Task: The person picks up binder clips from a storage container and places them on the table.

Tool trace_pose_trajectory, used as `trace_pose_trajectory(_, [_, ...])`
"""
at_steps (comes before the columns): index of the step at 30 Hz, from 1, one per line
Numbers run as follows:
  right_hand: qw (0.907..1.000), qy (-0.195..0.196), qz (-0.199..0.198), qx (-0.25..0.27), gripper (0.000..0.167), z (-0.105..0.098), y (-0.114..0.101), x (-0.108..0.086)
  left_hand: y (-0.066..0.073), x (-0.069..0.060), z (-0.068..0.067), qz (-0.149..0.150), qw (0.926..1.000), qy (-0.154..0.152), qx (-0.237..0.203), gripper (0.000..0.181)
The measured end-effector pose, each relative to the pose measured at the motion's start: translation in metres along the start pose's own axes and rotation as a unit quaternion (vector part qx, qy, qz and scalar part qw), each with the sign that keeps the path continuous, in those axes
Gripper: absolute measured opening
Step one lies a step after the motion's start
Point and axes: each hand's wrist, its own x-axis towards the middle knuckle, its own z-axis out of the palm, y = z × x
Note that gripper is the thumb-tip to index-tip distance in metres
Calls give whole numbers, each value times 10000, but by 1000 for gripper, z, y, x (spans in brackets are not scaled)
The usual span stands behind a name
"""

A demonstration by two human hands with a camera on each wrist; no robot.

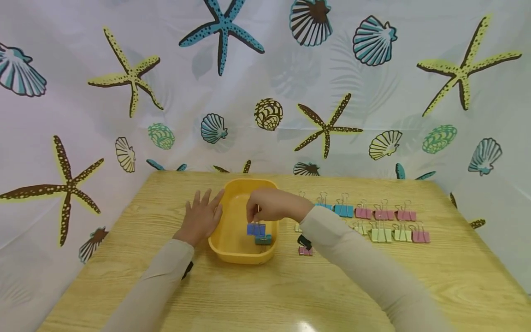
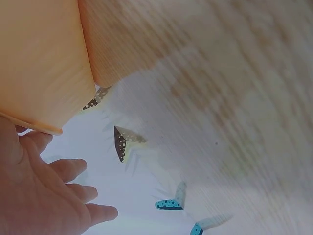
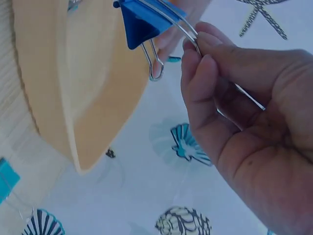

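A blue binder clip [image 1: 256,229] hangs from my right hand [image 1: 269,204], which pinches one of its wire handles between thumb and fingertips above the yellow tub [image 1: 224,254]. In the right wrist view the blue clip's other handle dangles below its body. Inside the tub, near its right wall, is a teal binder clip [image 1: 263,240]; whatever else lies at the bottom is partly hidden. My left hand [image 1: 201,217] rests against the tub's left rim with fingers spread; in the left wrist view the fingers are straight and hold nothing.
Right of the tub stand two rows of binder clips: blue [image 1: 344,210] and pink [image 1: 384,215] behind, pale green [image 1: 380,235] and pink in front. A small pink clip [image 1: 305,251] lies nearer me. My right forearm covers some clips. A patterned cloth [image 1: 249,92] hangs behind the wooden table [image 1: 257,295].
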Motion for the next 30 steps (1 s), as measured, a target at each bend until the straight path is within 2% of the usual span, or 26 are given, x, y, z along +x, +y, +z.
trace_pose_trajectory(4, [9991, 419, -47, -9, 9, -5, 8, -26, -1, -1, 2, 41, 9999, 11, -95, 51])
trace_pose_trajectory(9, [9960, 872, 188, 104, 8, -3, 21, -58, -3, 0, 3, 57, 10000, 33, -32, 51])
trace_pose_trajectory(13, [9931, 1073, 423, 209, 10, 2, 31, -80, -2, 0, 1, 46, 10000, -56, 14, 51])
trace_pose_trajectory(20, [9896, 1230, 558, 495, 13, 15, 48, -112, -1, -2, -1, 35, 10000, -58, -46, 51])
trace_pose_trajectory(30, [9859, 1195, 775, 883, 14, 37, 75, -140, -3, -1, 0, 18, 9998, -162, -89, 51])
